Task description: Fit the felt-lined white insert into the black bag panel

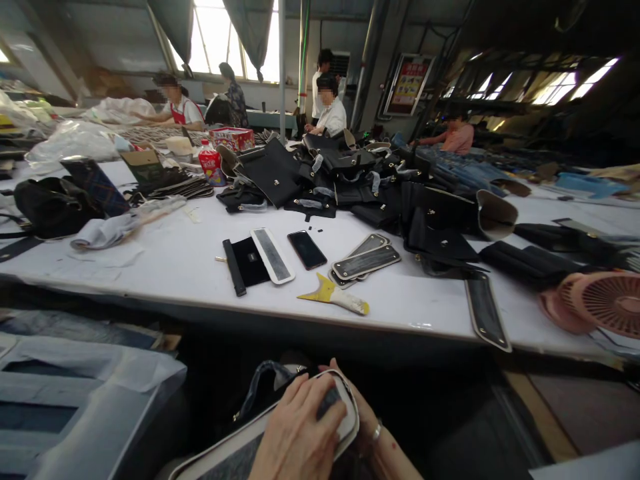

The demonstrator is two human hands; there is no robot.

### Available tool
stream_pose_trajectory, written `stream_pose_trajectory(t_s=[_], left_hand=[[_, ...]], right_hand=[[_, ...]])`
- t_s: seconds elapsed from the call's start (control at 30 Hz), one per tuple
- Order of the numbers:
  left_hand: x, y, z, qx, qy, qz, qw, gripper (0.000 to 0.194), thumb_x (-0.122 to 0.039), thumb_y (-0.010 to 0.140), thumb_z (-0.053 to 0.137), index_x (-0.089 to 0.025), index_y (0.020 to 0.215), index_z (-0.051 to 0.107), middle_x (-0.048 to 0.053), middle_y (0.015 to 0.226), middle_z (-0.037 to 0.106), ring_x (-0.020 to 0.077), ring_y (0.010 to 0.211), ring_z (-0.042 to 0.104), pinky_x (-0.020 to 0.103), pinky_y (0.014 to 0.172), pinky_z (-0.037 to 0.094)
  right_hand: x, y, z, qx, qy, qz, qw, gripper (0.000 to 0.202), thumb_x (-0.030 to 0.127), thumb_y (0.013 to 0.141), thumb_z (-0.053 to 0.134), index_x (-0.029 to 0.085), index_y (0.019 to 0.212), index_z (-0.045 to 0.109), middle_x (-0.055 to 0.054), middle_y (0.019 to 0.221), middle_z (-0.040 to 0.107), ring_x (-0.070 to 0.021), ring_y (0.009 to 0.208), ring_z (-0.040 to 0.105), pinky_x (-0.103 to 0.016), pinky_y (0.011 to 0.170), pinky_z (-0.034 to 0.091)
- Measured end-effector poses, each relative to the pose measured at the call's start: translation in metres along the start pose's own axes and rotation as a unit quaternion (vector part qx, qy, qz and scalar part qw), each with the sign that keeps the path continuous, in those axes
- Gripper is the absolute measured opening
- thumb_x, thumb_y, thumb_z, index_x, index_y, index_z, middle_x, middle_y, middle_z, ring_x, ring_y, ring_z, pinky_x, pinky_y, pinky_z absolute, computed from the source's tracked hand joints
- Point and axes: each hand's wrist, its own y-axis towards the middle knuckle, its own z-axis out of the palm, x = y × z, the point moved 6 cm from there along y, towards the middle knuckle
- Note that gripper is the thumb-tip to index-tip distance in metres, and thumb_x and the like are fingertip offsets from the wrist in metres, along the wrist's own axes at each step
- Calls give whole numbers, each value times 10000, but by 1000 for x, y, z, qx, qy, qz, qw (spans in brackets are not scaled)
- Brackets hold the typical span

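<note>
Both hands work below the table edge, at lap level. Left hand [295,433] lies flat on a white-edged grey bag panel [240,450], fingers pressing its rounded end. Right hand [367,427] wraps the same end from behind, fingers curled around the rim; a bracelet sits on that wrist. On the white table [175,267] above: a phone [307,249], a yellow scraper [334,295], 1 similar panel [273,255], stacked panels [365,260], a heap of black bags [350,180]. Red carton [231,138] at the far side, contents not visible
</note>
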Motion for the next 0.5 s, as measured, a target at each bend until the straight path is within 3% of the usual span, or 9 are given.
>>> stream_pose_trajectory(t_s=[0.1, 0.23, 0.5], left_hand=[[-3, 2, -5, 0, 31, 5, 999, 207, -360, 924, 573, -308, 1125, 583, -25, 1238, 659, 174, 1083, 604, 326, 996, 305], [-6, 11, -17, 13, 63, 6, 998, 196, -385, 959, 504, -330, 1127, 589, -49, 1226, 686, 161, 1074, 617, 351, 938, 254], [-6, 12, -18, 44, 45, -17, 998, 190, -338, 964, 480, -340, 1120, 588, -49, 1228, 685, 171, 1085, 598, 366, 936, 179]], right_hand=[[-3, 0, 6, -4, 65, 20, 998, 502, 581, 599, 840, 139, 738, 647, 4, 652, 591, -99, 588, 513, -196, 529, 418], [-5, -1, 0, -44, 118, 4, 992, 538, 555, 552, 875, 173, 855, 647, 11, 702, 642, -115, 658, 581, -213, 640, 483], [-1, -10, -4, -64, 74, -26, 995, 593, 615, 508, 866, 173, 836, 643, 13, 793, 649, -126, 768, 599, -223, 756, 501]])
